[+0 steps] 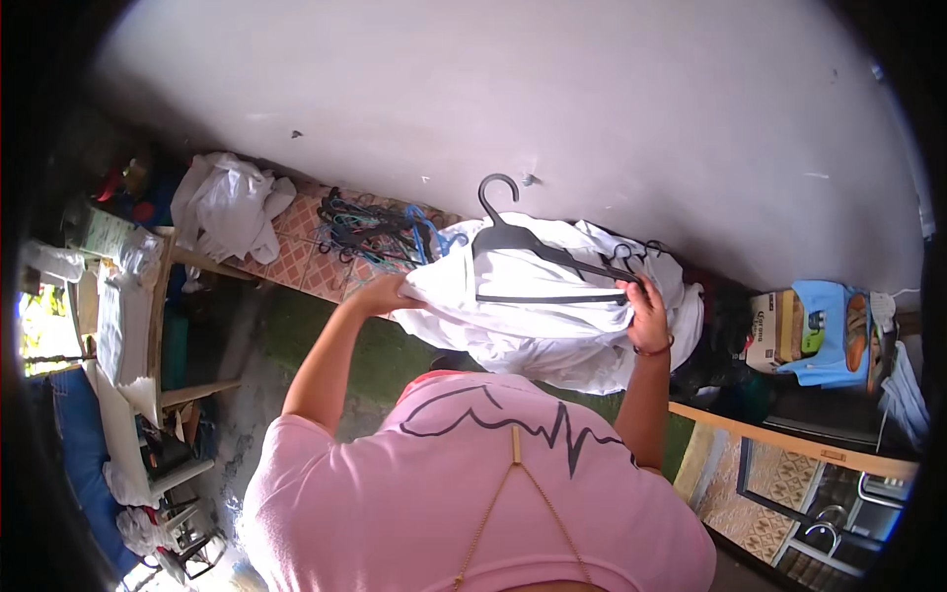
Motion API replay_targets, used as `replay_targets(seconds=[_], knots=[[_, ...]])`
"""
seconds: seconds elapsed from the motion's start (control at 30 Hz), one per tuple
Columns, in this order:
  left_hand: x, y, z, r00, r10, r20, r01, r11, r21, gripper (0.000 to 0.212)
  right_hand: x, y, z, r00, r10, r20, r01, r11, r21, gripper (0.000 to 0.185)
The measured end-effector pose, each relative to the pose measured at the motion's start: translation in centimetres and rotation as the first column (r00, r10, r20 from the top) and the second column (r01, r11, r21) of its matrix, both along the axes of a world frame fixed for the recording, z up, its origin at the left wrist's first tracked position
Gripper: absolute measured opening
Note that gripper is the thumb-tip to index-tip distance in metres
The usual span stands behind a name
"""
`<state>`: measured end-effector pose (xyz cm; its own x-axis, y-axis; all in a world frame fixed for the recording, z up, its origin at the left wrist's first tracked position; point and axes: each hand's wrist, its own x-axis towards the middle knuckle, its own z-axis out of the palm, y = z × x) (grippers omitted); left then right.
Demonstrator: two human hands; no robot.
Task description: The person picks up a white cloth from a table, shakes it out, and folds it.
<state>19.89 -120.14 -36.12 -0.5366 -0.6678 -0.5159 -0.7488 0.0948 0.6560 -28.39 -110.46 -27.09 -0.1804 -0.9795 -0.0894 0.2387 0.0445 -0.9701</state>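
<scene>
A black plastic clothes hanger (514, 238) lies over a white garment (444, 285), its hook pointing toward the wall. One side of the garment is drawn over the hanger's left shoulder. My left hand (386, 294) pinches the garment's left edge. At the other end, my right hand (648, 314) grips the hanger's bare right end, fingers curled round its corner. More white clothing (570, 362) is heaped under and around it, with dark hanger hooks (635, 251) showing behind. Where one white cloth ends and another starts is hard to tell.
A tangle of hangers (370, 228) and a white cloth pile (233, 207) sit on the tiled ledge (302, 263) along the wall (473, 96). To the right are a cardboard box (766, 333) and a light-blue bag (821, 318). Cluttered shelving (159, 296) stands left.
</scene>
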Motion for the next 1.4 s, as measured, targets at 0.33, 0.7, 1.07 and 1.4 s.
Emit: replay_targets(seconds=[0.33, 0.7, 1.07, 1.4], knots=[[-3.9, 5.3, -2.7, 0.348, 0.727, -0.592, -0.109, 0.658, 0.745, 0.04, -0.4, 1.0, -1.2, 0.88, 0.062, 0.47, 0.047, 0.975, -0.216, 0.045], [-5.8, 7.8, -1.1, 0.298, 0.695, -0.654, -0.034, 0.693, 0.72, 0.03, -1.0, -1.9, -1.7, 0.775, -0.247, 0.582, 0.286, 0.958, 0.026, 0.021], [-6.4, 5.1, 5.6, 0.7, 0.42, -0.578, -0.16, 0.881, 0.446, 0.029, -2.8, -0.1, 2.0, 0.788, 0.239, 0.568, -0.127, 0.965, -0.23, 0.07], [-1.6, 5.3, 2.0, 0.43, 0.774, -0.464, -0.618, 0.627, 0.474, 0.022, -2.1, 0.0, 7.4, 0.967, -0.242, 0.08, 0.254, 0.918, -0.303, 0.014]])
